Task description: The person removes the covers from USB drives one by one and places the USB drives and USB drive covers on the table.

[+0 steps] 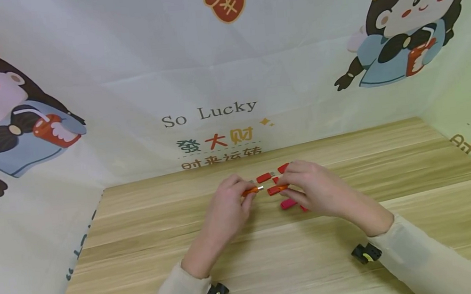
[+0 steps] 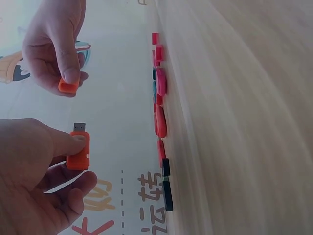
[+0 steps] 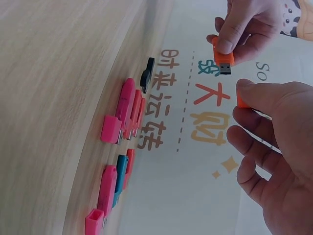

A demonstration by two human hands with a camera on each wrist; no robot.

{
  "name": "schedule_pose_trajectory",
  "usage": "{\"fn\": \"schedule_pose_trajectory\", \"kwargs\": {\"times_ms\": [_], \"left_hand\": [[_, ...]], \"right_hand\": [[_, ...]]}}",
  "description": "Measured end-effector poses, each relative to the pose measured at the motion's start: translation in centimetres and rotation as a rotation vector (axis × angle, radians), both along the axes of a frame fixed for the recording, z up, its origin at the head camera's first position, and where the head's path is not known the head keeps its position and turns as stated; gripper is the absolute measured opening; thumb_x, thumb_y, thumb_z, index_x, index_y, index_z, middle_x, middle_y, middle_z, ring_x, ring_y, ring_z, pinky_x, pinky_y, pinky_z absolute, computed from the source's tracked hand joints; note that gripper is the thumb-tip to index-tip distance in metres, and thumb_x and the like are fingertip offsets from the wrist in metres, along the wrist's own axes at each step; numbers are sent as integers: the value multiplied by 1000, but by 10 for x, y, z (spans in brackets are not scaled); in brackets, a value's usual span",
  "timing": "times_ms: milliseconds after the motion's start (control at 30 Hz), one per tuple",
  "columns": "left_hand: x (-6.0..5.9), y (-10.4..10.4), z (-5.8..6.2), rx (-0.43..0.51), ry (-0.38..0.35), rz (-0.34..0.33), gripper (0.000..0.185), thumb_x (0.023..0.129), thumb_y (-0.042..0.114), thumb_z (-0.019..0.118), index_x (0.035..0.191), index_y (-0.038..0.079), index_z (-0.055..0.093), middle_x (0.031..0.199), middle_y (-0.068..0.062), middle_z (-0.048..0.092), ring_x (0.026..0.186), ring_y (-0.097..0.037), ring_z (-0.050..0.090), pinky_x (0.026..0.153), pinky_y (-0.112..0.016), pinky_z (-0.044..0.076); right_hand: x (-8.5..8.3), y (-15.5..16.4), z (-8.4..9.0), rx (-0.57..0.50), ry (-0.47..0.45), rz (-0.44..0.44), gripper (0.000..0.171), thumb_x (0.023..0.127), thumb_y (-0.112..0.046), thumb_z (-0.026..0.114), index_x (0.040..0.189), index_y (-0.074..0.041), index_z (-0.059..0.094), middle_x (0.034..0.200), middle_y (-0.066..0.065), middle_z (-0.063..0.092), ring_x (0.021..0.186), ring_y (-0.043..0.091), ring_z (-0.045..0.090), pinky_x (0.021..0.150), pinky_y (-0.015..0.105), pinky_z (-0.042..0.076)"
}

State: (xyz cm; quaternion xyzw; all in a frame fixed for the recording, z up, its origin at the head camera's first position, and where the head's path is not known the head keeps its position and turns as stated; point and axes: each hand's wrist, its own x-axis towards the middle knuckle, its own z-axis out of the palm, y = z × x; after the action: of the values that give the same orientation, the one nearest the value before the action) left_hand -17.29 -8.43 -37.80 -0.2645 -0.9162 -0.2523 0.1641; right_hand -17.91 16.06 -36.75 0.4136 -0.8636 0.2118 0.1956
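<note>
- Your left hand (image 1: pixel 228 200) pinches an orange USB stick (image 1: pixel 251 191) between thumb and fingers, its bare metal plug pointing toward your right hand (image 1: pixel 307 187).
- Your right hand pinches the matching orange cap (image 1: pixel 277 190); both pieces are held just above the wooden table (image 1: pixel 271 257), near each other but not touching.
- Judging by that, you are at the capping or uncapping step (which of the two cannot be told from a single moment). If capping, the next move calls for lining the cap's open mouth squarely with the plug and sliding it on without tilting.
- Counted: one stick and one cap in hand. On the table behind your hands lies a loose cluster of further drives and caps (image 3: pixel 124 115): roughly five pink or red pieces, one teal, two black in the right wrist view (overlaps make an exact count unsure).
</note>
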Motion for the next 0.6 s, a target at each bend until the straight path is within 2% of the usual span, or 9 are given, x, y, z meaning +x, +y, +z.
{"fn": "schedule_pose_trajectory", "kwargs": {"times_ms": [233,600], "left_hand": [[-3,-2,0,-27,-14,2,14,97,6,78,110,2,80,97,-3,67,87,-18,62,78,-32,58],[-10,-2,-6,-54,-121,30,15,100,9,75,114,5,78,105,-5,72,98,-21,68,88,-37,59]], "right_hand": [[3,6,-2,13,-16,-16,19,89,-9,88,106,-7,79,101,0,73,87,16,62,76,32,57],[9,14,-4,27,-44,-30,24,88,-7,88,110,-5,78,103,3,76,93,19,70,81,35,60]]}}
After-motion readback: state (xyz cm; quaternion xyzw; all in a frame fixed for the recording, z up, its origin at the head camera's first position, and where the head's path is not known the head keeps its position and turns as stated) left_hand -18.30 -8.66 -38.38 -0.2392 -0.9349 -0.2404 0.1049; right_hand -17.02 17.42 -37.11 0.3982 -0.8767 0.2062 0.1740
